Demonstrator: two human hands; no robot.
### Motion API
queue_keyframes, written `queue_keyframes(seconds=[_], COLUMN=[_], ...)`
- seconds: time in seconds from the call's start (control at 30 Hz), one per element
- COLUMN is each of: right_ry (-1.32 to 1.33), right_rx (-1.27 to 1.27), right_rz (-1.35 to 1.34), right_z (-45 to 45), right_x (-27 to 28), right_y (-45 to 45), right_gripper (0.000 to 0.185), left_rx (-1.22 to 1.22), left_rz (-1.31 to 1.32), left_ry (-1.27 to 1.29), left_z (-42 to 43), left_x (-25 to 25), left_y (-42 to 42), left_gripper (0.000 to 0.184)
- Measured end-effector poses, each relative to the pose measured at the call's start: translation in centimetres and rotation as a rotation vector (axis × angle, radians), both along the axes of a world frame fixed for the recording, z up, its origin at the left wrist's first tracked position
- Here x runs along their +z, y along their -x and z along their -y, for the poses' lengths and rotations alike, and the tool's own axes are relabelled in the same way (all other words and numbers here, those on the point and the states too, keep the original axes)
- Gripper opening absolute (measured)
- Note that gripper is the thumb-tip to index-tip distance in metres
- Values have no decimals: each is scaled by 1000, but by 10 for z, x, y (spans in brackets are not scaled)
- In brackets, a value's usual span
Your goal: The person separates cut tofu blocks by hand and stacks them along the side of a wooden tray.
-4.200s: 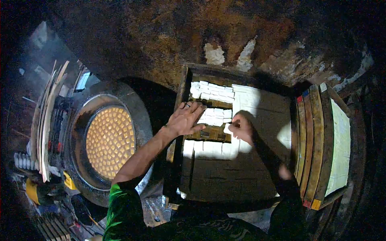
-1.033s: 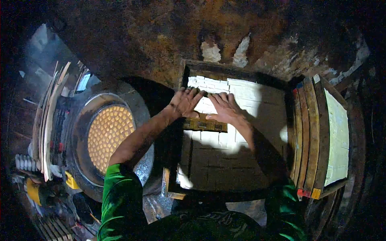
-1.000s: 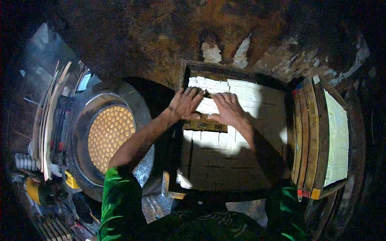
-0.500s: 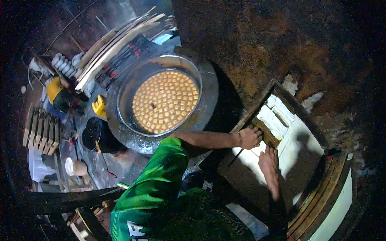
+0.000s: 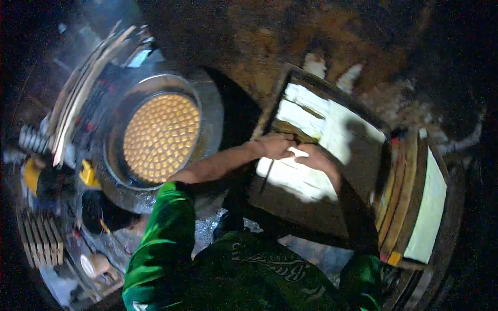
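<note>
Head view: a small, white, soft-looking block (image 5: 297,152) sits between the fingers of the left hand (image 5: 279,146) and right hand (image 5: 319,161); blur hides whether they pinch. Likely light, fragile; best held by opposite sides.

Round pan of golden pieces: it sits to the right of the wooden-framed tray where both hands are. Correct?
No, the side is wrong: in the head view, the round pan of golden pieces sits to the left of the wooden-framed tray. The left hand and right hand are at the tray, as you say.
</note>
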State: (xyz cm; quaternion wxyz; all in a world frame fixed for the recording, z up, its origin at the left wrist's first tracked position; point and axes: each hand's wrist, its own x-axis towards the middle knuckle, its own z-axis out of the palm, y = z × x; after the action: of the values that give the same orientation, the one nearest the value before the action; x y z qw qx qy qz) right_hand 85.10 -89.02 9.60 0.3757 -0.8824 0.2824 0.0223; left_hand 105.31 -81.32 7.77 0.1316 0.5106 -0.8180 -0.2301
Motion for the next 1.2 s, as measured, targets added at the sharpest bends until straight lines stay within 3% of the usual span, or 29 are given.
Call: queue_keyframes(seconds=[0.17,0.23,0.27,0.37,0.43,0.47,0.5,0.57,0.63,0.7,0.73,0.77,0.83,0.87,0.9,0.93,0.97,1.0,1.07,1.17,1.2], right_ry=[30,199,242,205,231,260,254,644,773,411,298,296,-98,-221,-102,39,177,176,487,627,640], right_rx=[66,181,211,160,110,62,59,51,65,-21,-134,-135,-21,-17,-5,51,106,107,25,118,101], right_rz=[42,146,71,99,133,162,162,62,147,48,-124,-120,251,329,94,48,2,2,270,219,242], right_z=[2,6,10,10,4,-1,-11,-30,-29,-25,-21,-18,-17,-27,-28,-26,-32,-31,-30,-42,-50], right_x=[9,3,-1,-10,-13,-14,-11,1,-14,-3,2,4,8,7,9,13,34,26,4,-15,-18], right_y=[-1,-2,-4,-4,-1,2,4,3,7,3,-2,1,9,5,5,8,6,6,8,13,12], right_gripper=[46,42,42,43,43,43,43,45,46,45,43,43,51,47,42,41,41,41,44,48,47], left_rx=[-197,-188,-198,-179,-141,-147,-167,-174,-312,-281,-191,-102,-111,-131,-144,-208,-207,-110,43,59,64], left_rz=[-75,-69,-65,77,530,529,453,350,431,444,385,322,309,250,182,-17,-18,112,316,377,374], left_ry=[-91,-12,-12,-37,-152,-157,413,979,662,739,831,919,878,397,-79,176,176,246,459,439,293], left_z=[19,23,25,18,6,5,5,2,-5,-3,-1,-1,-8,-16,-19,-17,-18,-18,-18,-30,-40], left_x=[4,2,3,17,58,27,-27,-41,6,0,-5,-3,-4,13,25,4,9,13,13,5,27], left_y=[-20,-24,-23,-16,-4,-8,-17,-21,-11,-14,-14,-12,-8,-3,1,-3,-2,-2,-5,-15,-10], left_gripper=[45,52,52,55,48,48,44,40,38,35,33,30,30,32,36,39,39,42,51,47,43])
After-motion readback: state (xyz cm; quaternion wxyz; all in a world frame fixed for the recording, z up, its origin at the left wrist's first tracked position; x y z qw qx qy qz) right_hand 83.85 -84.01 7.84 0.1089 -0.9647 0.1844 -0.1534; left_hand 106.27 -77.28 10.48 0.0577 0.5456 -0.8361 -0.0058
